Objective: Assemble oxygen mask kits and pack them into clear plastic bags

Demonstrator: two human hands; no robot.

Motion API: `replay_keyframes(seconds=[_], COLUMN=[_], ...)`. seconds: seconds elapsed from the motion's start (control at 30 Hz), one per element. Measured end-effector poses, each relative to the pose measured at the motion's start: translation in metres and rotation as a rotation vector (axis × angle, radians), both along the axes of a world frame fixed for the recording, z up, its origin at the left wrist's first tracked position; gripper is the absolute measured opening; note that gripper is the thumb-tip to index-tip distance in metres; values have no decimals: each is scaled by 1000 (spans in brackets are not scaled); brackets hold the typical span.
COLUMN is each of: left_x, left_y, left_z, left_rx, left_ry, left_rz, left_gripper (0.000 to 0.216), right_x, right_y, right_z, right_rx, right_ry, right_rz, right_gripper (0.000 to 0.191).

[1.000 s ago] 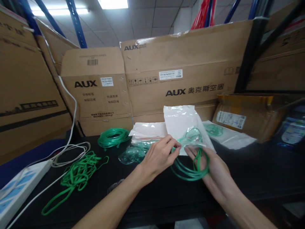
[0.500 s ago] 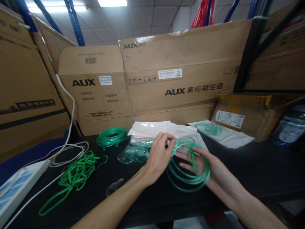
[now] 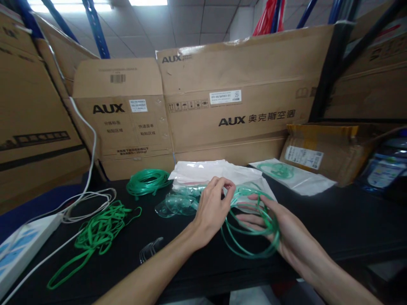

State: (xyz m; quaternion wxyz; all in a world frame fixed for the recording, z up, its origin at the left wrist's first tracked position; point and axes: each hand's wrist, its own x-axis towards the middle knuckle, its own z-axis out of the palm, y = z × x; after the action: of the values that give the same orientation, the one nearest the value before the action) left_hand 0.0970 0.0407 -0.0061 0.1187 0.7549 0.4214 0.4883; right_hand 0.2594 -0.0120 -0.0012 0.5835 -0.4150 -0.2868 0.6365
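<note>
A loose coil of clear green tubing (image 3: 275, 233) is held between my two hands above the black table (image 3: 178, 271). My left hand (image 3: 210, 207) pinches the coil's upper left side, thumb and fingertips together. Around its right side curls my right hand (image 3: 282, 218), the thumb over the loops and the other fingers behind and through them. A green strap shows among the loops, blurred. Clear green moulded plastic pieces (image 3: 181, 204) lie just left of my left hand. Farther left rest a second green tubing coil (image 3: 148, 182) and a tangle of flat green strap (image 3: 101, 231).
White plastic bags (image 3: 203, 171) lie behind my hands. Another white bag (image 3: 310, 182) with green tubing on it is at the right, before an open carton (image 3: 318, 144). A power strip (image 3: 28, 241), white cables (image 3: 92, 199) and small clear curved pieces (image 3: 151, 250) are leftward. Tall cardboard (image 3: 197, 131) stands behind.
The loops in my right hand have shifted and spread apart, and its fingers have closed more around them. My left hand keeps its pinch. The whole view has moved slightly.
</note>
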Motion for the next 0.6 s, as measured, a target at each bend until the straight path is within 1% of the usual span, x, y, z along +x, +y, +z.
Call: replay_keyframes(seconds=[0.1, 0.23, 0.3, 0.33, 0.37, 0.53, 0.6], left_x=[1, 5, 6, 6, 6, 3, 2], left_y=[-3, -5, -4, -3, -1, 8, 10], left_z=[0, -2, -2, -2, -1, -3, -4], left_rx=[-66, -169, -201, -207, -208, -183, -170], left_ry=[-29, -74, -104, -119, -134, -183, -192], left_rz=[-15, -55, -54, -45, -32, 47, 67], left_gripper=[10, 11, 11, 10, 9, 7, 6], right_x=[-5, -6, -6, -5, -3, 15, 22], right_y=[3, 9, 9, 7, 5, -15, -22], right_z=[-6, -16, -17, -17, -17, -14, -14], right_rx=[26, 41, 36, 38, 38, 3, -24], right_ry=[98, 152, 151, 142, 126, 33, -15], right_rz=[-76, -178, -179, -155, -111, 171, 260], right_gripper=[14, 18, 12, 11, 13, 33, 37])
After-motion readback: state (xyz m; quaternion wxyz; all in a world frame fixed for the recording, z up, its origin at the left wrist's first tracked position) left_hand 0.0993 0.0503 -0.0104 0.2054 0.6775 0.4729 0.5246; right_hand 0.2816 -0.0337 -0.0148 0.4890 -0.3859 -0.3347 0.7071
